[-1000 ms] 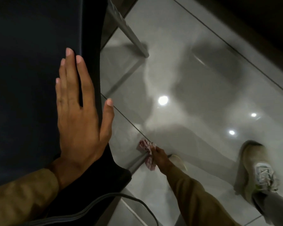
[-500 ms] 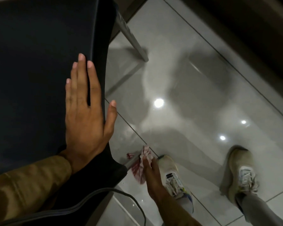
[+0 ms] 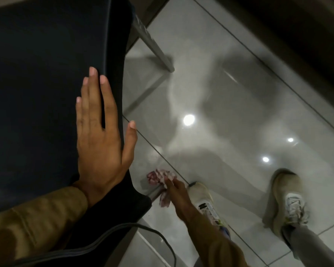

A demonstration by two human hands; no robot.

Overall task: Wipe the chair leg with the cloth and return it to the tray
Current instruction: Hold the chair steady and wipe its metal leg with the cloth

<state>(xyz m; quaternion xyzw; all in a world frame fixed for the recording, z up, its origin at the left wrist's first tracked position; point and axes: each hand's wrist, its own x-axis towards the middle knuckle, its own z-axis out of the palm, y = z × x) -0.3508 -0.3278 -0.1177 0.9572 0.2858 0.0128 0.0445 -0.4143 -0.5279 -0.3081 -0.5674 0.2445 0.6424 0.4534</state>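
Observation:
My left hand [image 3: 100, 143] lies flat, fingers apart, on the dark seat of the chair [image 3: 42, 93] near its right edge. Below the seat corner, my right hand [image 3: 178, 197] grips a crumpled pink-and-white cloth [image 3: 160, 177] and presses it against the metal chair leg [image 3: 156, 192] near the floor. Only a short silvery stretch of that leg shows beneath the seat. A second grey chair leg [image 3: 154, 48] slants down to the floor at the top. No tray is in view.
My two pale sneakers [image 3: 202, 201] [image 3: 285, 201] stand on the glossy grey tiled floor [image 3: 229, 112] to the right of the chair. A dark cable [image 3: 158, 237] curves below the seat corner. A dark wall base runs along the top right.
My right hand with the cloth has slid along the lower chair leg, the cloth now bunched higher on it. My near foot has come into view beside it. The left hand stays flat on the seat.

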